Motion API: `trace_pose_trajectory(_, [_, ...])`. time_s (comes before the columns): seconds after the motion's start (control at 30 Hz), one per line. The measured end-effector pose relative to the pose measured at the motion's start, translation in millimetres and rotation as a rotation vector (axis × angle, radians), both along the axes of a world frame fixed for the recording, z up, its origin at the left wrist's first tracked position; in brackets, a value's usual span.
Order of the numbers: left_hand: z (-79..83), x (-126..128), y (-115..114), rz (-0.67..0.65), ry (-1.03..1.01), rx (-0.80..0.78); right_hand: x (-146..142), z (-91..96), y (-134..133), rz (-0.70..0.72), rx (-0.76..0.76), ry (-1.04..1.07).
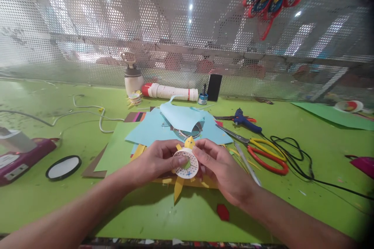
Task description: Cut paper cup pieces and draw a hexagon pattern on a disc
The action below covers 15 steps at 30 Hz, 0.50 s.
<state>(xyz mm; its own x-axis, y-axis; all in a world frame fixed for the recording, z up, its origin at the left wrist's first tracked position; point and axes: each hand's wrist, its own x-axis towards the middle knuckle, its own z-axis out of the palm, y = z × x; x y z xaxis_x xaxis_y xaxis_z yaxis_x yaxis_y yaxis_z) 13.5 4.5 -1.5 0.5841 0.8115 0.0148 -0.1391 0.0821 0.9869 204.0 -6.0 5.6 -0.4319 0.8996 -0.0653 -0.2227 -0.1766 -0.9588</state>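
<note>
Perforated metal screen (163, 15) stood behind a green surface (140, 221); stack of paper cups (172, 92) lay along the far edge; power strip (29, 155) sat at the left edge; blue paper sheets (149, 124) covered the middle; glue gun (244, 120) and scissors (250, 141) rested towards the right edge; small red piece (223, 212) lay close to the near edge.

Paper turtle (191, 167) was held up over the surface, midway between left and right edges, nearer the near edge than the far one; yellow head pointed at the far edge, pointed yellow tail at the near edge.

Left hand (157, 158) had its thumb pressed on the white, speckled disc, by the green centre; its other fingers went behind, partly hidden; right hand (222, 163) pinched the upper right rim, thumb and forefinger closed beside the head; lower fingers curled, their contact unclear.

Handling, as judged: very light; disc fairly stiff, like card; head, legs and tail thin, apt to crease or tear at the joins; dry paper, so little slip expected; best hold seemed the disc rim, with a thumb flat on the face; a tug on tail or legs looked risky; firm squeezing might buckle the disc.
</note>
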Motion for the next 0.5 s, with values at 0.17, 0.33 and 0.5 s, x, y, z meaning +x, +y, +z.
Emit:
trace_pose_trajectory(0.17, [5.9,0.6,-1.6,-0.094,-0.102,-0.015,0.5,-3.5,5.6,-0.009,-0.008,0.016])
trace_pose_trajectory(0.33, [6.9,2.3,-1.1,-0.129,-0.184,-0.025,3.6,-3.9,9.3,-0.02,0.016,0.002])
trace_pose_trajectory(0.5, [9.1,3.6,0.0,-0.096,-0.238,-0.025,5.1,-1.5,10.2,-0.042,0.015,-0.016])
